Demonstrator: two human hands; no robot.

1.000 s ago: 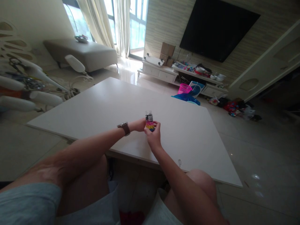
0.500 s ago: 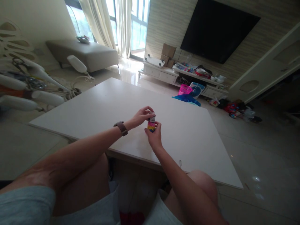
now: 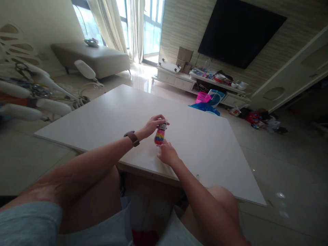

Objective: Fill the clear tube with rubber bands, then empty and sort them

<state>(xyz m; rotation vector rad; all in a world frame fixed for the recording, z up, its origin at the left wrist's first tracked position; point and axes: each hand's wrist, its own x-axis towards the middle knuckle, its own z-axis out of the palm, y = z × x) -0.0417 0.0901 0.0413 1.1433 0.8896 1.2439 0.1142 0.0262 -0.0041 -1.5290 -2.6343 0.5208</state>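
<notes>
A small clear bottle (image 3: 160, 136) with bands of pink, yellow, blue and red inside is held tilted above the white table, its base toward me. My left hand (image 3: 153, 124) grips its upper end, fingers closed around the top beside a grey-and-white label. Below it, my right hand (image 3: 168, 153) is at the base of the bottle. A finger there reaches to the bottom and seems to touch it, with the thumb apart and lower down. What the other right fingers do is partly hidden.
The white table (image 3: 102, 116) spreads under both hands. A small clear object (image 3: 197, 177) lies near its front edge. Beyond the table stand a pink basket (image 3: 203, 97) and a blue bag (image 3: 204, 107). White padded parts (image 3: 53, 107) are at the left.
My right hand has moved from the bottle's side down to its base, loosening its hold. The bottle's lower end has swung left and toward me, still in my left hand.
</notes>
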